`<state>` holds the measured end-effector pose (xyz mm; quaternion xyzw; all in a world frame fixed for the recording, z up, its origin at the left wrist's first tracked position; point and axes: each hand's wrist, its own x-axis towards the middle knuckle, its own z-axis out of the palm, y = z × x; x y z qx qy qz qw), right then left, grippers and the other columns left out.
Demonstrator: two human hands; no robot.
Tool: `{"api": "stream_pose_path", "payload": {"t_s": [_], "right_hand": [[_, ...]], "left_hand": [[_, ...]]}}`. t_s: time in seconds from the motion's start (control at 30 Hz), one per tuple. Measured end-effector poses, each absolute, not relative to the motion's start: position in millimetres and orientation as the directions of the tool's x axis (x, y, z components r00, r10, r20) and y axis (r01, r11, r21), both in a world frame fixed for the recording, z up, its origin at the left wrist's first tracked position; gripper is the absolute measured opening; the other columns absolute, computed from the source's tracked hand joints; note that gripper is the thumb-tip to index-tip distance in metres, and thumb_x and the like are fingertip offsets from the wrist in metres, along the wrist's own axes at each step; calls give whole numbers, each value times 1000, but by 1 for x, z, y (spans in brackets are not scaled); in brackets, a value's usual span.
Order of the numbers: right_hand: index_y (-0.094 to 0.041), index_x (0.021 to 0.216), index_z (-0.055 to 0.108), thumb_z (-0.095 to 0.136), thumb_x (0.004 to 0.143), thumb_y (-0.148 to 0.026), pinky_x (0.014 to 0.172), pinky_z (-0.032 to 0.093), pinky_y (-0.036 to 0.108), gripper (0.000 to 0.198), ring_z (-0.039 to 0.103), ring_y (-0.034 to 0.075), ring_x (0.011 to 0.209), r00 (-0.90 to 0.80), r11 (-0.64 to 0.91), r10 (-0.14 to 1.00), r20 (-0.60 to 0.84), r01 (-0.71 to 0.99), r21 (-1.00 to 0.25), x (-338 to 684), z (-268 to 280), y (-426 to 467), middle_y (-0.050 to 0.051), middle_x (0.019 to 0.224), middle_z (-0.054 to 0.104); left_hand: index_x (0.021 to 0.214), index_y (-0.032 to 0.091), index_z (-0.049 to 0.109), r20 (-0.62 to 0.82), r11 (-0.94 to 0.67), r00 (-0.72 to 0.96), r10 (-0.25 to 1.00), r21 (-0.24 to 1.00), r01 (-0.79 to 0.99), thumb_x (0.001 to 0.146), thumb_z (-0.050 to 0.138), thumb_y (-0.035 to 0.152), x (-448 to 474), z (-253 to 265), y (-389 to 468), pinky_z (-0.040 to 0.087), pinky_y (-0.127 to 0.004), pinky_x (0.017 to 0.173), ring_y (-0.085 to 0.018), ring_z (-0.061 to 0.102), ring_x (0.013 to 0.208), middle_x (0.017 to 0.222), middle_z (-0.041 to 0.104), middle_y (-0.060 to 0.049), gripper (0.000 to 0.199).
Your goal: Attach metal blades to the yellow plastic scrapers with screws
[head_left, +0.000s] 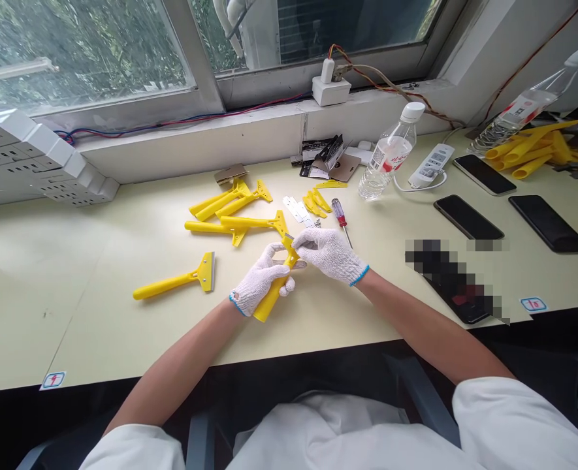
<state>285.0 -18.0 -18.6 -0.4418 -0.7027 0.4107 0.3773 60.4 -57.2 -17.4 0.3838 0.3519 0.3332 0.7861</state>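
My left hand (262, 281), in a white knit glove, is wrapped around the handle of a yellow scraper (268, 305), its head tilted up and away from me. At that head my gloved right hand (325, 251) has its fingers pinched together; a sliver of grey metal shows by the fingertips, but what they hold is hidden. A finished-looking scraper with a blade (171, 283) lies to the left. Beyond my hands are several yellow scraper handles (220, 202), white blades (297, 210), small yellow plates (317, 202) and a screwdriver (340, 215) with a red and clear handle.
A water bottle (387, 153) stands behind on the right, beside a white power strip (430, 166). Several phones (469, 217) lie to the right, with more yellow handles (533, 150) farther back. Opened black packaging (325, 156) rests near the window sill. White boxes (38, 156) stand at left.
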Motion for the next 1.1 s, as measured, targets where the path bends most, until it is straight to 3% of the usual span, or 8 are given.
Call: {"api": "stream_pose_path", "payload": {"t_s": [0.37, 0.6, 0.77, 0.97, 1.1], "right_hand": [[-21, 99, 72, 70, 91, -17, 85, 60, 32, 10, 75, 20, 84, -238, 395, 918, 316, 516, -760, 280, -16, -27, 4, 97, 80], [-22, 110, 70, 61, 101, -18, 94, 60, 37, 14, 81, 26, 99, -300, 454, 889, 346, 676, -580, 276, -19, -32, 9, 108, 83], [-21, 122, 72, 60, 105, -21, 99, 61, 40, 21, 81, 29, 107, -275, 416, 906, 323, 726, -548, 272, -20, -34, 12, 116, 84], [-19, 117, 74, 57, 108, -22, 93, 62, 38, 19, 82, 28, 99, -288, 434, 891, 350, 766, -474, 270, -19, -39, 13, 109, 84], [-21, 114, 72, 60, 108, -22, 85, 63, 34, 14, 83, 25, 91, -288, 496, 831, 476, 772, -398, 270, -28, -37, 9, 100, 84]], "left_hand": [[140, 26, 45, -258, 403, 507, 822, 893, -200, 92, 83, 29, 64, -19, -62, 54, -27, 59, -14, 74, 65, 122, 80, -10, 61], [139, 26, 43, -241, 387, 494, 835, 897, -216, 94, 83, 32, 67, -20, -65, 54, -27, 58, -16, 75, 64, 102, 78, -2, 60], [140, 25, 43, -253, 389, 477, 841, 897, -209, 95, 82, 32, 69, -17, -66, 55, -28, 59, -16, 75, 64, 106, 78, -4, 59], [140, 25, 42, -269, 397, 460, 847, 894, -209, 93, 82, 32, 71, -15, -69, 55, -29, 61, -17, 75, 64, 99, 76, -1, 63], [141, 24, 42, -275, 400, 459, 845, 894, -201, 93, 82, 33, 71, -15, -69, 56, -29, 60, -17, 75, 64, 98, 76, -1, 64]]}}
